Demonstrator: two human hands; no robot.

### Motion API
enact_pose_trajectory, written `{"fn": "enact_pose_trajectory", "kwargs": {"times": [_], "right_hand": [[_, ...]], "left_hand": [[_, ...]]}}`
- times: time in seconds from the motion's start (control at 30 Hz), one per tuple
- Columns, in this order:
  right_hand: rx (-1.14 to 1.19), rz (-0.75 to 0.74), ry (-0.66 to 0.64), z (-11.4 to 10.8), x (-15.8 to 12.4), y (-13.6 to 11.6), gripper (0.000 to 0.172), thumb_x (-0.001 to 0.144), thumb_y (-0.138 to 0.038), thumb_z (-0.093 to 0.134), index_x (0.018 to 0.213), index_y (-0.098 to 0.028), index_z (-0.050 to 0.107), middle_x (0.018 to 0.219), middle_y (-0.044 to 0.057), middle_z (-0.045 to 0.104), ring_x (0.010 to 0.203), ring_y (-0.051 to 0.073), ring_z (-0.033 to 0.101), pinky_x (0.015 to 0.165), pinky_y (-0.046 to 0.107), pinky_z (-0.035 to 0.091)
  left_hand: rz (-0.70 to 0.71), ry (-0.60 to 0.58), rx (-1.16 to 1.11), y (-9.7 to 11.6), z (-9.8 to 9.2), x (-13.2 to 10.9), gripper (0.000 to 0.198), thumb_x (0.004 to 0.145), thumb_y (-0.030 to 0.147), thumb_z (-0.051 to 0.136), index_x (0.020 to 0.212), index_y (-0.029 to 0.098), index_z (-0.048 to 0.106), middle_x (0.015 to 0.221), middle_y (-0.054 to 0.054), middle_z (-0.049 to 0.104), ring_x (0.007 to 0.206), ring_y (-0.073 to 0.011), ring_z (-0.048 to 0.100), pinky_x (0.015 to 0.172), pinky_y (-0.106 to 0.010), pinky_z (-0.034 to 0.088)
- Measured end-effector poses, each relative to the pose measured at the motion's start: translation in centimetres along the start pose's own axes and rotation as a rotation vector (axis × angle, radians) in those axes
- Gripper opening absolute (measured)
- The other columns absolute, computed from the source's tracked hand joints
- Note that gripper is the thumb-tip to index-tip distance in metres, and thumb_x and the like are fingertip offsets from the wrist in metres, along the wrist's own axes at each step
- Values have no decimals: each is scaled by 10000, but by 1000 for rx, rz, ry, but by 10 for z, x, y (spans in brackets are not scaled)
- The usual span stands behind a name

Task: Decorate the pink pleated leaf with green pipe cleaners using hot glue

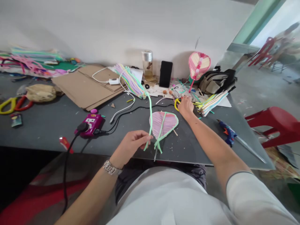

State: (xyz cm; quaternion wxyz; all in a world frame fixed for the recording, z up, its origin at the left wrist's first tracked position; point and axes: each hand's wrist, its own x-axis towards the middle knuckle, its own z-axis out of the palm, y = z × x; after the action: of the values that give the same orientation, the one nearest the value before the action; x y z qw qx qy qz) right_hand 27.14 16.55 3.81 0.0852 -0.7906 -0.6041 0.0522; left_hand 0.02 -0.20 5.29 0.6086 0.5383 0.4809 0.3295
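Observation:
A pale green pipe cleaner (150, 112) is pinched near its lower end by my left hand (134, 143), and it rises upright from my fingers. Just right of that hand lies a leaf-shaped piece (157, 123) covered in pink and lilac strips, with green pipe cleaner along its edge and down its middle. The green ends cross at its lower tip, where a thin stem sticks out. My right hand (186, 107) is stretched to the back of the table, its fingers curled over yellow-handled scissors (176, 104). The hand hides much of the scissors.
A glue gun (227, 131) lies at the right, beside a pipe cleaner bundle (212, 103). A purple power socket (91, 125) with cables stands left of centre. Behind are cardboard (86, 87), a bottle (147, 65), a phone (165, 74) and a pink heart-shaped piece (198, 65).

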Motion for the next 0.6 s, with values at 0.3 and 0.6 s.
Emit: {"fn": "enact_pose_trajectory", "kwargs": {"times": [0.3, 0.6], "right_hand": [[-45, -45, 89, -15, -8, 23, 318, 945, -116, 447, 1230, -103, 586, 1243, 254, 633, 1095, 306, 644, 916, 422, 461], [-76, -75, 98, -9, -67, 43, 296, 930, -156, 470, 1190, -125, 608, 1148, 200, 666, 988, 287, 640, 830, 390, 476]], "left_hand": [[39, 88, -103, 1, 4, 8, 267, 815, 364, 678, 635, 183, 599, 541, 29, 514, 516, -96, 407, 543, -238, 332], [90, 147, -193, -6, 16, 11, 271, 831, 354, 670, 630, 199, 573, 521, 28, 489, 528, -112, 412, 556, -247, 341]]}}
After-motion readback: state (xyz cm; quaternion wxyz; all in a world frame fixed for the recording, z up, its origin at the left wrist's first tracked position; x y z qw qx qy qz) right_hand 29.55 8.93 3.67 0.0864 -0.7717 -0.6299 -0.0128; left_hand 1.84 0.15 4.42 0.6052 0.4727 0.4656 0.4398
